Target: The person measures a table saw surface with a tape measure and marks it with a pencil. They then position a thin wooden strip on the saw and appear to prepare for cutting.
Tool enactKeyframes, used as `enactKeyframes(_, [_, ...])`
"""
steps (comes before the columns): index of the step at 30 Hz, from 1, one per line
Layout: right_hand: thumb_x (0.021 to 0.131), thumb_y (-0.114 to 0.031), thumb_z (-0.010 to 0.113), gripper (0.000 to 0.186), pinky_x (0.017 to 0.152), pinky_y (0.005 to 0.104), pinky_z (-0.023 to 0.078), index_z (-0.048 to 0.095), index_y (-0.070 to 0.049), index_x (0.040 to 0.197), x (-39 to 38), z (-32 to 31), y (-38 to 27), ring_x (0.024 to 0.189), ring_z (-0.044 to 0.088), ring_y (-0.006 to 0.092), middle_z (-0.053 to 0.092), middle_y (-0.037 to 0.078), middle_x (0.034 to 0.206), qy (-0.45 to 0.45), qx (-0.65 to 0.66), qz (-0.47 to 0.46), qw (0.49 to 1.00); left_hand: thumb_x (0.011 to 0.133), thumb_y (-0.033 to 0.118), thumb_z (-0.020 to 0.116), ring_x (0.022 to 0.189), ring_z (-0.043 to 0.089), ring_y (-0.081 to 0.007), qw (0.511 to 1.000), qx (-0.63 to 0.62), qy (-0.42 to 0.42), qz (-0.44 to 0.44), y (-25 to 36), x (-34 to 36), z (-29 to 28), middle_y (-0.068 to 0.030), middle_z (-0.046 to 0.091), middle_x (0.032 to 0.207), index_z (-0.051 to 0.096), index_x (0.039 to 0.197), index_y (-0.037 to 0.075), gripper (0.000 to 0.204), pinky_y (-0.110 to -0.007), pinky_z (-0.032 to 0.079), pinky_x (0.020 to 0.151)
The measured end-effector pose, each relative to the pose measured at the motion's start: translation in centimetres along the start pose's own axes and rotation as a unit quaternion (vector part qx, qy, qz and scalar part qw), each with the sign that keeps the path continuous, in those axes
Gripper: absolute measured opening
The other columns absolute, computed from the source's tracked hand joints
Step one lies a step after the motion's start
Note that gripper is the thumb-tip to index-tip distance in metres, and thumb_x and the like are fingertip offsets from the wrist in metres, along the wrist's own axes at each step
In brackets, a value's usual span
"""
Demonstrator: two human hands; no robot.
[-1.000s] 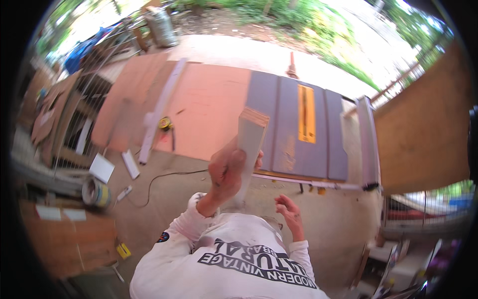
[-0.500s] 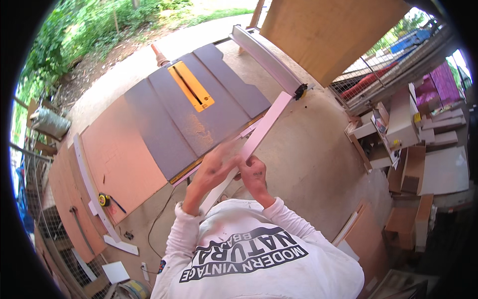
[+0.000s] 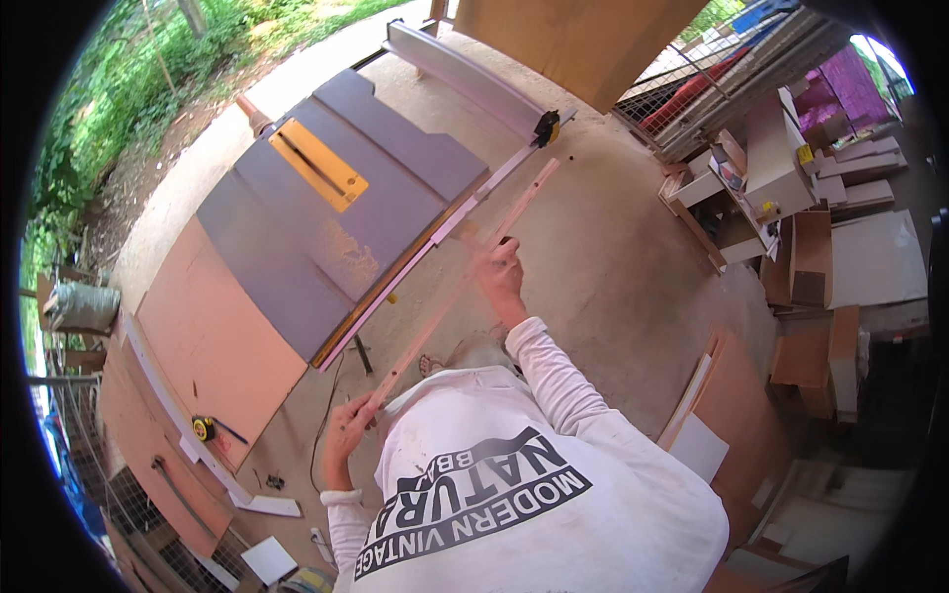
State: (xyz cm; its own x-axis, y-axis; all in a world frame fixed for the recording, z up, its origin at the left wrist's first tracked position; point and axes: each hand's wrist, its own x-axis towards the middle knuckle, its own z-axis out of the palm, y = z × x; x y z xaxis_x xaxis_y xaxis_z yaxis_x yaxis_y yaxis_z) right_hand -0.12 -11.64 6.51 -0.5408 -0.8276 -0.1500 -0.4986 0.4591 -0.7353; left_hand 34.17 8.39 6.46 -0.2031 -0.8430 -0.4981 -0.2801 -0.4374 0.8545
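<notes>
A long narrow pinkish wooden strip [image 3: 422,338] with small dark spots lies diagonally across my front, held in both hands and slightly blurred. My left hand [image 3: 346,423] is closed on its lower end, beside my white sleeve. My right hand [image 3: 499,265] grips it farther up. Just beyond the strip is a table saw [image 3: 295,232] with a dark grey top, a yellow insert [image 3: 351,195] and a metal fence [image 3: 460,74] at its right side. Some sawdust is scattered on the saw top.
Peach boards [image 3: 232,314], a tape measure [image 3: 203,428] and a long pale batten [image 3: 170,393] are left of the saw. A plywood panel [image 3: 573,44] stands behind. Boxes and offcuts [image 3: 771,158] are piled at right, above leaning boards [image 3: 741,435]. Greenery lies beyond the concrete floor [image 3: 603,267].
My hands have moved apart along the wood, the left down toward my body, the right upward. The piece now shows a narrow face. My view has shifted, so the saw appears farther left.
</notes>
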Motion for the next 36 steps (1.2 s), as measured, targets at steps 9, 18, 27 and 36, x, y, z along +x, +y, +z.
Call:
enactKeyframes(9, [0.085, -0.067, 0.072, 0.065, 0.037, 0.0297, 0.041, 0.058, -0.007, 0.066, 5.2, -0.5, 0.1, 0.043, 0.053, 0.0138, 0.057, 0.005, 0.055, -0.075, 0.139, 0.074, 0.985, 0.1, 0.03, 0.064, 0.062, 0.056, -0.0151, 0.993, 0.112, -0.03, 0.033, 7.0, 2.3, -3.5, -0.0076, 0.065, 0.08, 0.071, 0.107, -0.003, 0.035, -0.032, 0.05, 0.06])
enactKeyframes(18, [0.095, -0.058, 0.063, 0.046, 0.039, 0.023, 0.034, 0.061, -0.014, 0.083, 10.9, 1.1, 8.5, 0.044, 0.048, 0.0097, 0.055, 0.0, 0.058, -0.118, 0.258, 0.196, 0.939, 0.086, 0.01, 0.063, 0.086, 0.066, -0.0233, 0.762, 0.545, 0.258, 0.234, 10.8, 0.8, -0.8, -0.0074, 0.066, 0.087, 0.067, 0.103, 0.005, 0.018, -0.04, 0.048, 0.083])
enactKeyframes(27, [0.108, -0.035, 0.053, 0.026, 0.08, 0.0376, 0.058, 0.061, -0.01, 0.114, 11.8, 0.6, 14.0, 0.094, 0.069, 0.0216, 0.072, 0.007, 0.105, -0.3, 0.541, 0.174, 0.766, 0.085, 0.013, 0.063, 0.119, 0.056, -0.0237, 0.729, 0.533, 0.341, 0.261, 9.2, 1.4, -0.4, -0.008, 0.063, 0.121, 0.066, 0.115, 0.001, 0.032, -0.042, 0.039, 0.103])
enactKeyframes(36, [0.101, -0.029, 0.067, 0.028, 0.077, 0.0391, 0.062, 0.06, -0.009, 0.118, 11.6, 0.1, 1.6, 0.094, 0.072, 0.0214, 0.071, 0.004, 0.103, -0.318, 0.414, 0.042, 0.852, 0.072, 0.008, 0.081, 0.113, 0.059, -0.0285, 0.825, 0.395, 0.353, 0.198, -1.0, 4.3, -3.2, -0.0083, 0.065, 0.116, 0.067, 0.124, 0.006, 0.054, -0.044, 0.037, 0.098])
